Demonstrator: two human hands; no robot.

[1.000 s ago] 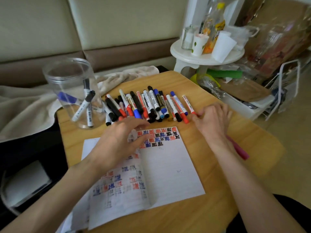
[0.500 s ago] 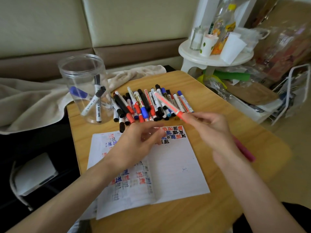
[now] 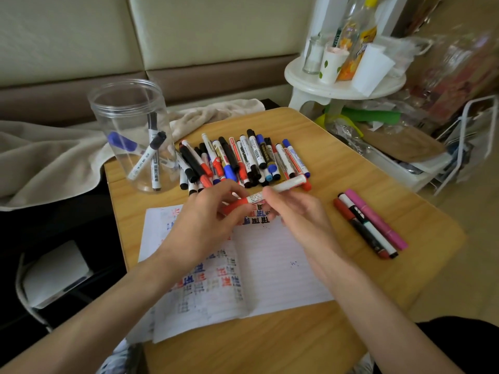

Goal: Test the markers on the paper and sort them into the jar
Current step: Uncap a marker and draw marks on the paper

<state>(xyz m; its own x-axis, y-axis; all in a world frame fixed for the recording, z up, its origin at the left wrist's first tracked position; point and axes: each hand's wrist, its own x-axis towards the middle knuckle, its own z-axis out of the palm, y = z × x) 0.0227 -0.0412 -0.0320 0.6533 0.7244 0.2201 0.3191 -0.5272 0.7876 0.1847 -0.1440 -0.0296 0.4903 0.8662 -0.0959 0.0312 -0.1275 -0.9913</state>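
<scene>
Marker [image 3: 254, 198] between hands [image 3: 208, 225] [image 3: 299, 220] (above paper [image 3: 272, 268])

The wooden table [image 3: 337, 157] has rounded corners. A clear jar [image 3: 129, 136] stands upright by its far left corner. Just beside the jar, a heap of markers [image 3: 243, 157] lies along the far middle, with one white, red-capped marker [image 3: 290, 184] lying crosswise at the heap's near side. An open lined notebook [image 3: 270, 265] lies in the middle, reaching toward the near edge. Three markers [image 3: 367, 225], red, black-and-white and pink, lie side by side toward the right edge.
</scene>
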